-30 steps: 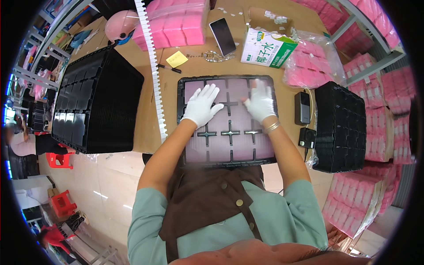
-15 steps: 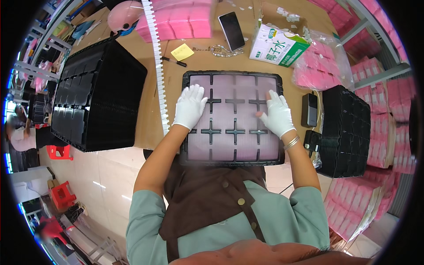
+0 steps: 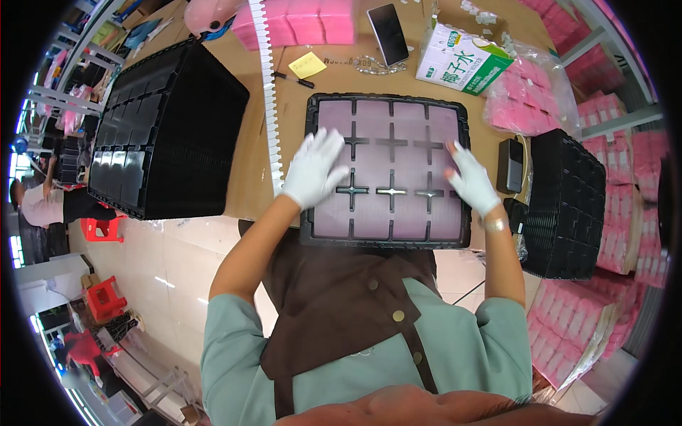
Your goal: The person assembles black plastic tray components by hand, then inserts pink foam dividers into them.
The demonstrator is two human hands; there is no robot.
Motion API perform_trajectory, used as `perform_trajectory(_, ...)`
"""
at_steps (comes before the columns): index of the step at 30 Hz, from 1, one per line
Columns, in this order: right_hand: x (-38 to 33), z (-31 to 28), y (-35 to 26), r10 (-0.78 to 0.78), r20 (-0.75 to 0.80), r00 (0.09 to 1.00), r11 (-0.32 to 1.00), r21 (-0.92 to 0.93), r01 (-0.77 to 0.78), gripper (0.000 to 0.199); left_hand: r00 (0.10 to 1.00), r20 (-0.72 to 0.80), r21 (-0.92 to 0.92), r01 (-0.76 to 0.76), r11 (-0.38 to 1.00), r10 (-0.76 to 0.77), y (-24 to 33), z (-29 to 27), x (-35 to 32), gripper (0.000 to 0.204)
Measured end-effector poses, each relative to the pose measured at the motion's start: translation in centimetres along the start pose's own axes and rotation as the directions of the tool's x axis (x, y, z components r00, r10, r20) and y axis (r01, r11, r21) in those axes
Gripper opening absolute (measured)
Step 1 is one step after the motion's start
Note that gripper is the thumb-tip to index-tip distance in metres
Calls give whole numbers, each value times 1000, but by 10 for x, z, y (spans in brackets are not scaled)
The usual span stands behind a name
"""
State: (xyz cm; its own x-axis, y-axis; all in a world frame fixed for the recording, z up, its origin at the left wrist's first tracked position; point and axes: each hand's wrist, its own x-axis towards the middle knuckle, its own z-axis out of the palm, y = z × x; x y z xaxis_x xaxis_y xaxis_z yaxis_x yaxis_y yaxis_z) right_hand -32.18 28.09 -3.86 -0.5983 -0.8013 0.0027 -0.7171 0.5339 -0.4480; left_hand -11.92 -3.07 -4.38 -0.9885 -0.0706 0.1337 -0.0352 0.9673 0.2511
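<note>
A black plastic tray [image 3: 391, 246] with cross-shaped dividers lies in front of me on the cardboard-covered table. Its compartments look pinkish-lilac, as if covered by or filled with flat translucent pieces; I cannot tell which. My left hand [image 3: 316, 170], in a white glove, rests over the tray's left side with fingers outstretched and thumb apart. Over the right edge lies my right hand [image 3: 472, 179], also gloved, its fingers spread and some bare fingertips showing. Neither hand grips anything; both appear to touch the tray's top.
Tall stacks of black trays stand left [image 3: 167, 135] and right [image 3: 568, 206]. Beyond my tray are a phone [image 3: 388, 34], a yellow note [image 3: 307, 65], a pen [image 3: 295, 80], a carton [image 3: 462, 60] and pink packs [image 3: 522, 96]. A white toothed strip [image 3: 270, 92] runs left of it.
The whole view has shifted, so the table appears higher and further right. Against the tray, both hands have slid nearer to me, the right one also slightly outward over the edge.
</note>
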Motion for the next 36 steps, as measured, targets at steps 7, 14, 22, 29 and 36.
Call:
perform_trajectory(7, -111, 21, -45, -304, -53, 951, 952, 21, 306, 49, 906, 237, -127, -329, 936, 351, 28, -27, -92, 55)
perform_trajectory(14, -126, 4, -19, -117, -54, 992, 993, -40, 115, 25, 885, 331, -121, -303, 945, 327, 20, -42, -102, 42)
perform_trajectory(22, -132, 1, -28, -217, -2, 976, 976, -28, 217, 22, 932, 224, -3, -291, 957, 284, 39, -30, -119, 36)
perform_trajectory(29, -123, 11, -22, 433, -256, 864, 891, 269, -366, 35, 996, 90, -250, 26, 968, -3, 27, -38, -122, 36)
perform_trajectory(36, -124, 44, -38, 521, -285, 804, 853, 213, -477, 71, 812, 90, -398, 560, 727, -577, 57, -3, -123, 78)
